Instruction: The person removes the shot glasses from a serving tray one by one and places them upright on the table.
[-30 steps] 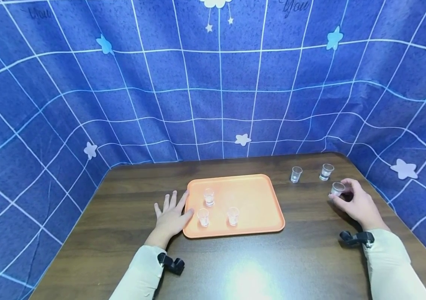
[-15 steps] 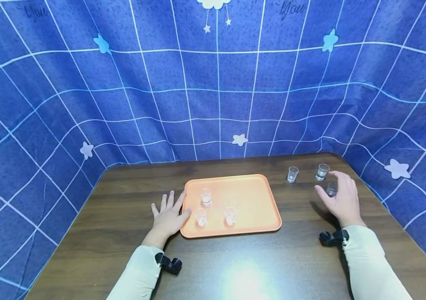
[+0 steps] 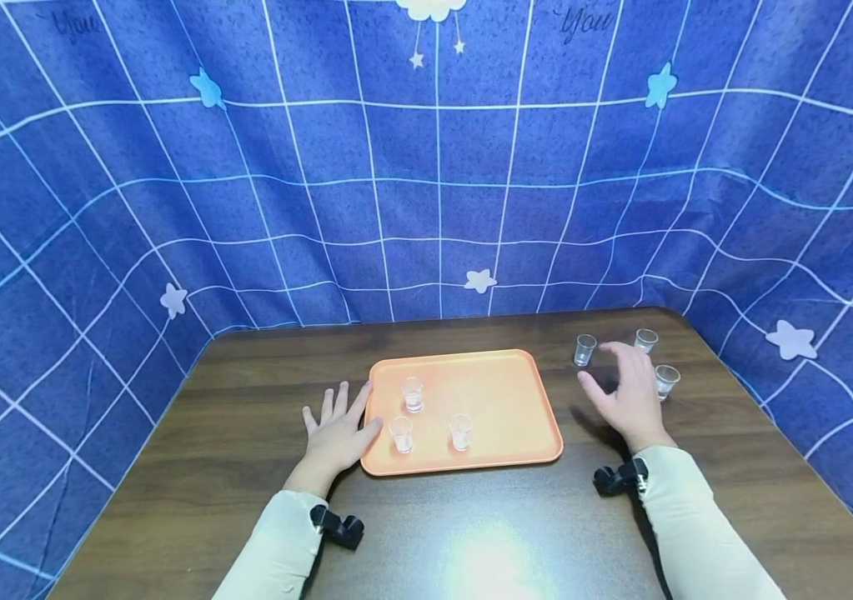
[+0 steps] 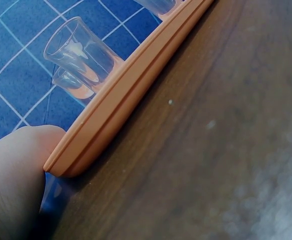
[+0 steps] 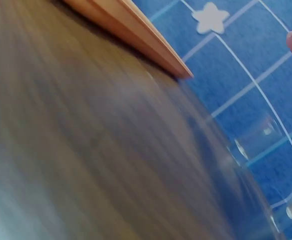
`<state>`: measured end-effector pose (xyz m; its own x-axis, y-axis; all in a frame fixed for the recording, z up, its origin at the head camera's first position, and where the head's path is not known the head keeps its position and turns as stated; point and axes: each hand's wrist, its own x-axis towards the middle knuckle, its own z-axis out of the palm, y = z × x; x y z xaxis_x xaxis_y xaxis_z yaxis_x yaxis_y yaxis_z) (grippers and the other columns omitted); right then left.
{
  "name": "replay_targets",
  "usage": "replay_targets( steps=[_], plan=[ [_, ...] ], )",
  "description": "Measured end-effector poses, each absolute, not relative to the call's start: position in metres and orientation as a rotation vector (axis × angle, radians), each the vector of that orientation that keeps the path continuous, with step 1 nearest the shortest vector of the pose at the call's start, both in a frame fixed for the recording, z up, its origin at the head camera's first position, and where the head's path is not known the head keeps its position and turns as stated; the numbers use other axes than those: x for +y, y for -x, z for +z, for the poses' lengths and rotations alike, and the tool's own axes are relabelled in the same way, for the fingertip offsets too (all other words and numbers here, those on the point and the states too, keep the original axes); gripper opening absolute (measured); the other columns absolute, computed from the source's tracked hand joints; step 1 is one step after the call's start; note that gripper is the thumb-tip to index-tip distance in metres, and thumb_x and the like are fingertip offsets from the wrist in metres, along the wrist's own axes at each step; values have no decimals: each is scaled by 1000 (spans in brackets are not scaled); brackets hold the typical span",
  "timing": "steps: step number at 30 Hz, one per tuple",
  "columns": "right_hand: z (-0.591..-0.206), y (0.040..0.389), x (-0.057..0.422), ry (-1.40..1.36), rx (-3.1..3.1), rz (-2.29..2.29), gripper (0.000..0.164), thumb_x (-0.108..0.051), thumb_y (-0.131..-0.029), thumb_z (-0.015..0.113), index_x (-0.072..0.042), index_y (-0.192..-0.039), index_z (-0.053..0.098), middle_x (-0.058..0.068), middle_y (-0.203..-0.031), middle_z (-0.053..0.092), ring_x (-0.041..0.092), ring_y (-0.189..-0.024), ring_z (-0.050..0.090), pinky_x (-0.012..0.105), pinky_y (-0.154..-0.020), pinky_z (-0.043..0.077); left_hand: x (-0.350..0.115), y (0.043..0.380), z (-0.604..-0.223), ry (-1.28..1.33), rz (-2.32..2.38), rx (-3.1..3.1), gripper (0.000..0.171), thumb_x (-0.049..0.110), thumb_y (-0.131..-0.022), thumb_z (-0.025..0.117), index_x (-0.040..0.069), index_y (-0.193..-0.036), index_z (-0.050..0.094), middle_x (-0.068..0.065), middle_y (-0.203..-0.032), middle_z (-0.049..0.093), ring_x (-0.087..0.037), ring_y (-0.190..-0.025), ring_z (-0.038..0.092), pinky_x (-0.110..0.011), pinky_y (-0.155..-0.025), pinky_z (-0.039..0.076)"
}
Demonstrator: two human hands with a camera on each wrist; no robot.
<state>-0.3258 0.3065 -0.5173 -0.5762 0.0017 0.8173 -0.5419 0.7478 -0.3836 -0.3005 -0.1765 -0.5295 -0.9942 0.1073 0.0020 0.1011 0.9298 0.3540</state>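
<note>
My left hand (image 3: 338, 437) lies with spread fingers at the left edge of an orange tray (image 3: 509, 404), its thumb (image 4: 28, 150) touching the rim. Three small clear shot glasses stand upright on the tray: one at the back (image 3: 413, 394), one front left (image 3: 401, 434) and one nearer the middle (image 3: 461, 432). Right of the tray, my right hand (image 3: 629, 400) hovers empty, thumb and fingers apart, just short of a shot glass (image 3: 584, 350) on the table. Behind and beside that hand stand two more glasses, one farther back (image 3: 646, 340), one to its right (image 3: 667, 381).
A dark wooden table (image 3: 261, 375) carries everything. Blue curtain (image 3: 426, 208) with a white grid and stars hangs around its back and sides. Black cameras are strapped to both wrists, including the right wrist camera (image 3: 619, 477).
My right hand has let go of the rightmost shot glass, which stands on the table, and has moved left toward another one. The left hand stays at the tray's edge.
</note>
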Motion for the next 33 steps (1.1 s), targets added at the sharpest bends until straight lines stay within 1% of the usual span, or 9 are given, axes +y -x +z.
replay_targets(
  steps=[10,21,24,29,33],
  plan=[
    [-518,325,268,-508,-2158,868,53,-25,-77,79,1,-120,62,21,-116,65,42,-114,54,54,-100,36,-177,300,-530,-161,567,3069,73,60,-99,43,33,-163,19,-19,-169,7,-46,-153,-3,-75,-109,-14],
    [-518,321,230,-658,-2201,926,49,-24,-79,79,-2,-120,62,12,-115,67,35,-114,57,50,-101,39,-178,299,-526,-165,581,3072,73,59,-100,43,32,-163,20,-20,-168,9,-47,-153,-2,-75,-109,-12],
    [-519,319,224,-669,-2214,965,47,-23,-80,79,-4,-119,62,9,-115,67,32,-113,57,48,-99,40,-178,299,-527,-162,572,3070,73,60,-100,43,33,-163,19,-19,-168,8,-46,-153,-2,-75,-109,-13],
    [-518,313,215,-691,-2269,991,42,-25,-81,80,-12,-118,62,5,-117,66,26,-113,57,43,-97,41,-177,299,-527,-158,566,3069,73,60,-100,43,33,-163,18,-19,-168,8,-46,-153,-2,-75,-109,-13],
    [-515,309,209,-740,-2299,978,41,-27,-83,79,-15,-117,61,4,-117,66,24,-112,58,44,-97,42,-176,299,-527,-164,560,3073,73,60,-100,43,33,-163,18,-19,-169,8,-46,-153,-2,-75,-109,-12]
  ],
)
